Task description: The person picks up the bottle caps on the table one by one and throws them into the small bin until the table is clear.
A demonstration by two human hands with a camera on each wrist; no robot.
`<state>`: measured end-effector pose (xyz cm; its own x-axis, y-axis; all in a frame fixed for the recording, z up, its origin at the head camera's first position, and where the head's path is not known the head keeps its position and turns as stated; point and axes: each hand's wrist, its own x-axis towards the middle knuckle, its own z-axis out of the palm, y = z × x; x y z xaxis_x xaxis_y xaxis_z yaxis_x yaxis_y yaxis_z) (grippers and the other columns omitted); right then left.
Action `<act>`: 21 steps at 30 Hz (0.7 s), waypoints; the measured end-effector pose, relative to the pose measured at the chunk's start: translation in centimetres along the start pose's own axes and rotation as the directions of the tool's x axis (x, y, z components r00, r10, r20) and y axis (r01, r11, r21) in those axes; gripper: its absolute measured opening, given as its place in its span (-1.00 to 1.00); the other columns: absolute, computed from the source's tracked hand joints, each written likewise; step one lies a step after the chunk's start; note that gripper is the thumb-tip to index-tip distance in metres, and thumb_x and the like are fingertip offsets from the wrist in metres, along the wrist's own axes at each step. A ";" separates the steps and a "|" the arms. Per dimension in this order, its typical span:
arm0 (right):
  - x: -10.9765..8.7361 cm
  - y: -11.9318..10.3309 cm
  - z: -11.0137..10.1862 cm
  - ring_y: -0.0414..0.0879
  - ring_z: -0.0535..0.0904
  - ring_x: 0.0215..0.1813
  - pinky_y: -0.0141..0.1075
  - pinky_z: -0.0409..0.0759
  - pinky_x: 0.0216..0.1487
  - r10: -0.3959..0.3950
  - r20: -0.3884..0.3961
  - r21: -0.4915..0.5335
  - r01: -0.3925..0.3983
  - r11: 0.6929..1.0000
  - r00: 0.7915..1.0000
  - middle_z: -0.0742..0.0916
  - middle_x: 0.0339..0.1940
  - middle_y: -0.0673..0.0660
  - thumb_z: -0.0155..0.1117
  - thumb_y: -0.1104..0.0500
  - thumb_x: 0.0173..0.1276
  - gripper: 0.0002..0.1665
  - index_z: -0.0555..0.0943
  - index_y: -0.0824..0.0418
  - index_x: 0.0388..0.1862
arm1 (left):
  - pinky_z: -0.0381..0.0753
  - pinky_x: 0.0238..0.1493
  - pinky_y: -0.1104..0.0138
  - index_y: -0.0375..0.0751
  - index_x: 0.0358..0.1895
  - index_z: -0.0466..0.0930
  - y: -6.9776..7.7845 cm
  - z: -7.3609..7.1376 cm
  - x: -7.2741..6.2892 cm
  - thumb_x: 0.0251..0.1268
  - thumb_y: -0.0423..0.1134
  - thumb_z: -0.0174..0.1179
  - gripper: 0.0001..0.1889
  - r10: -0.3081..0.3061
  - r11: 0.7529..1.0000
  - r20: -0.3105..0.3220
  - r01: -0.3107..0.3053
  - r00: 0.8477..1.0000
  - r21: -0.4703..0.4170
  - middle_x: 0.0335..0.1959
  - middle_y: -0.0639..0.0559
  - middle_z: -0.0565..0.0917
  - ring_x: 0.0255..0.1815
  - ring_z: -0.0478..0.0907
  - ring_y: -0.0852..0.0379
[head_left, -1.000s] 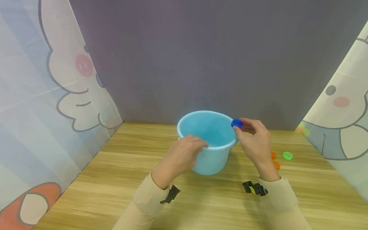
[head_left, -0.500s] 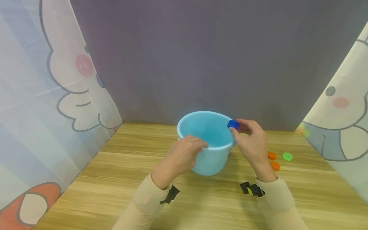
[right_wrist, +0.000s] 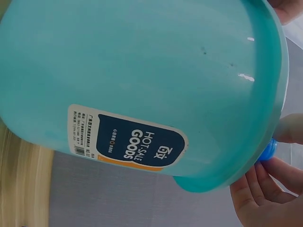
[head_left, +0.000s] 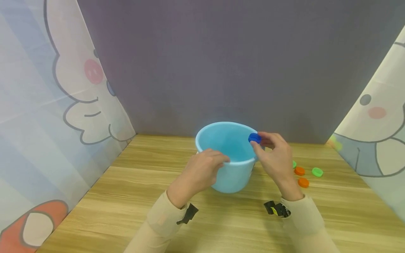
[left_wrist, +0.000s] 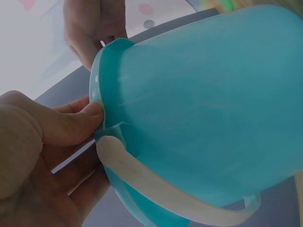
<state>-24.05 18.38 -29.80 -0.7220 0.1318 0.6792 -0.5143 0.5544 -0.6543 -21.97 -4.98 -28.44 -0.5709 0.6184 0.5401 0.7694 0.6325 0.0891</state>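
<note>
A light blue bucket [head_left: 232, 179] stands upright on the wooden table. My left hand [head_left: 202, 168] grips its near left rim; the left wrist view shows the thumb [left_wrist: 78, 124] outside the rim, beside the white handle [left_wrist: 165, 191]. At the right side of the rim, my right hand [head_left: 276, 156] pinches a blue bottle cap [head_left: 254, 137] between thumb and fingers. In the right wrist view the same blue cap [right_wrist: 268, 150] shows just past the rim, partly hidden by it. The bottom inside the bucket is hidden from view.
To the right of the bucket lie two orange caps [head_left: 299, 171] and a green cap [head_left: 317, 172]. Another green cap [head_left: 294, 164] is partly covered by my right hand. A dark grey panel [head_left: 221, 70] rises behind the table, with printed curtains [head_left: 28, 116] at both sides.
My right hand has moved a little left with the blue cap, bringing it over the bucket's right rim. More of the orange and green caps shows. My left hand stays on the rim.
</note>
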 end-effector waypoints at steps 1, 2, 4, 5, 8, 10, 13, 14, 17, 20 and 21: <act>0.0 -0.1 0.0 -0.01 0.66 -0.12 -0.50 0.57 -0.02 -0.004 0.002 0.004 0.004 1.000 1.000 0.70 -0.07 0.24 0.43 0.27 0.32 -0.62 0.66 0.43 0.07 | 0.74 -0.12 0.18 -0.13 -0.08 0.76 0.0 0.0 0.0 0.26 -0.50 0.32 -0.75 -0.001 1.000 0.002 0.001 1.000 0.001 -0.14 0.04 0.79 -0.07 0.68 0.01; 0.1 -0.1 0.0 0.03 0.67 -0.11 -0.49 0.58 -0.02 -0.008 0.003 0.006 0.008 1.000 1.000 0.70 -0.07 0.25 0.43 0.28 0.32 -0.62 0.66 0.44 0.06 | 0.74 -0.12 0.18 -0.14 -0.07 0.76 0.0 0.0 0.0 0.25 -0.50 0.32 -0.75 -0.002 1.000 0.003 0.002 1.000 -0.001 -0.13 0.03 0.79 -0.07 0.68 0.01; 0.2 -0.3 -0.1 0.08 0.68 -0.10 -0.49 0.57 -0.01 -0.008 0.008 0.011 0.008 1.000 1.000 0.70 -0.08 0.26 0.42 0.27 0.33 -0.63 0.66 0.43 0.06 | 0.74 -0.12 0.19 -0.14 -0.07 0.76 0.0 0.0 0.0 0.26 -0.50 0.32 -0.75 -0.006 1.000 0.009 0.006 1.000 0.003 -0.13 0.04 0.78 -0.07 0.68 0.01; 0.2 -0.3 -0.1 0.09 0.68 -0.10 -0.51 0.56 -0.01 -0.004 0.011 0.011 0.004 1.000 1.000 0.70 -0.08 0.26 0.42 0.26 0.33 -0.63 0.67 0.42 0.06 | 0.74 -0.12 0.19 -0.15 -0.06 0.76 0.0 0.0 0.0 0.26 -0.50 0.32 -0.75 -0.008 1.000 0.011 0.008 1.000 0.001 -0.13 0.04 0.78 -0.06 0.68 0.01; 0.4 -0.6 -0.2 0.10 0.69 -0.09 -0.55 0.54 -0.01 0.009 0.026 0.016 -0.009 1.000 1.000 0.71 -0.07 0.25 0.41 0.24 0.35 -0.63 0.67 0.40 0.07 | 0.74 -0.12 0.19 -0.15 -0.06 0.76 0.1 0.0 0.0 0.26 -0.51 0.31 -0.75 -0.011 1.000 0.015 0.011 1.000 0.000 -0.12 0.04 0.78 -0.07 0.68 0.01; 0.6 -0.7 -0.3 0.08 0.69 -0.08 -0.53 0.54 0.01 0.021 0.040 0.014 -0.022 1.000 0.999 0.71 -0.07 0.24 0.41 0.22 0.36 -0.63 0.67 0.38 0.08 | 0.74 -0.12 0.19 -0.14 -0.06 0.76 0.1 0.0 0.1 0.26 -0.51 0.31 -0.74 -0.012 1.000 0.017 0.012 1.000 -0.004 -0.12 0.03 0.78 -0.07 0.68 0.01; 0.8 -1.0 -0.3 0.06 0.68 -0.07 -0.42 0.57 0.02 0.039 0.061 0.001 -0.039 0.999 0.997 0.71 -0.06 0.22 0.41 0.19 0.37 -0.61 0.67 0.36 0.10 | 0.74 -0.10 0.18 -0.14 -0.06 0.76 0.1 -0.1 0.1 0.26 -0.52 0.31 -0.74 -0.012 1.000 0.018 0.012 1.000 -0.009 -0.12 0.03 0.78 -0.07 0.68 0.01; 0.8 -1.1 -0.3 0.06 0.68 -0.06 -0.38 0.57 0.02 0.042 0.070 -0.005 -0.041 0.999 0.997 0.71 -0.06 0.22 0.40 0.16 0.38 -0.60 0.67 0.35 0.11 | 0.73 -0.09 0.17 -0.14 -0.06 0.76 0.1 -0.1 0.1 0.26 -0.52 0.31 -0.74 -0.012 1.000 0.018 0.012 1.000 -0.009 -0.12 0.03 0.78 -0.07 0.68 0.01; 1.0 -1.2 -0.1 0.07 0.68 -0.06 -0.37 0.56 0.01 0.047 0.092 -0.010 -0.046 0.999 0.995 0.70 -0.05 0.22 0.40 0.15 0.39 -0.60 0.66 0.35 0.12 | 0.73 -0.09 0.17 -0.14 -0.06 0.76 0.1 -0.1 0.1 0.27 -0.51 0.31 -0.74 -0.013 1.000 0.019 0.013 1.000 -0.009 -0.11 0.02 0.78 -0.07 0.68 0.01; 1.2 -1.2 0.1 0.10 0.69 -0.06 -0.51 0.54 -0.01 0.033 0.103 0.001 -0.033 0.999 0.994 0.70 -0.05 0.24 0.40 0.17 0.39 -0.60 0.66 0.37 0.12 | 0.73 -0.12 0.18 -0.14 -0.06 0.76 0.2 -0.1 0.1 0.27 -0.51 0.30 -0.75 -0.015 1.000 0.018 0.015 1.000 -0.007 -0.11 0.02 0.78 -0.08 0.68 0.01; 1.2 -1.2 0.2 0.10 0.70 -0.06 -0.56 0.52 -0.03 0.028 0.104 0.003 -0.029 1.000 0.994 0.70 -0.05 0.24 0.41 0.18 0.38 -0.60 0.66 0.37 0.11 | 0.73 -0.13 0.18 -0.14 -0.06 0.76 0.1 0.0 0.1 0.28 -0.50 0.30 -0.75 -0.015 1.000 0.017 0.015 1.000 -0.007 -0.12 0.03 0.78 -0.08 0.68 0.02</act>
<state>-24.40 17.72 -28.25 -0.7804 0.0613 0.6222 -0.4949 0.5476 -0.6747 -21.90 -4.86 -28.36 -0.5867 0.6167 0.5248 0.7629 0.6383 0.1029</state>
